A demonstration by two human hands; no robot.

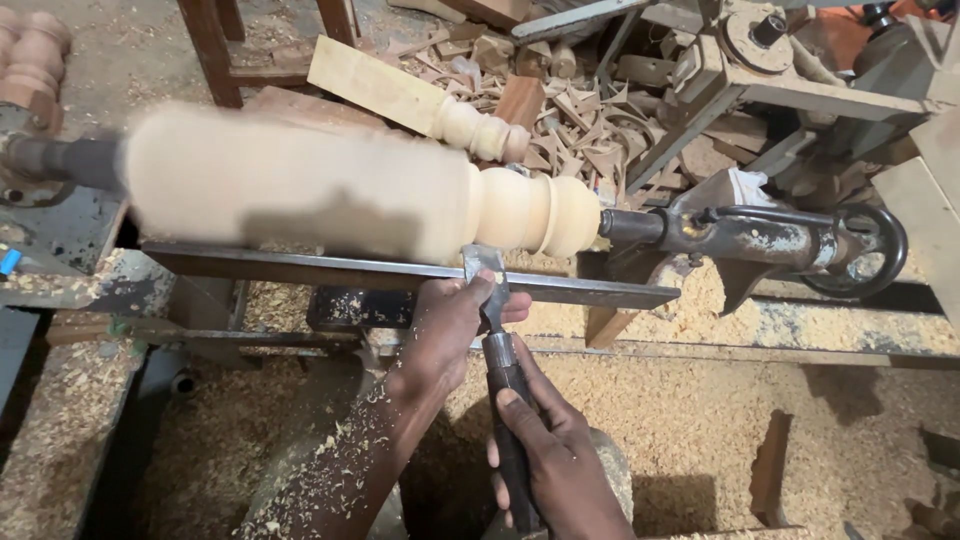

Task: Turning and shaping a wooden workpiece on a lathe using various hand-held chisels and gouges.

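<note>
Workpiece, pale wood, spins blurred on lathe, long axis running L–R, just above and beyond both hands. Left hand is nearer: it pinches the chisel blade down on the steel tool rest. Right hand, lower and nearer the body, grips chisel handle. Tailstock at far R.
</note>
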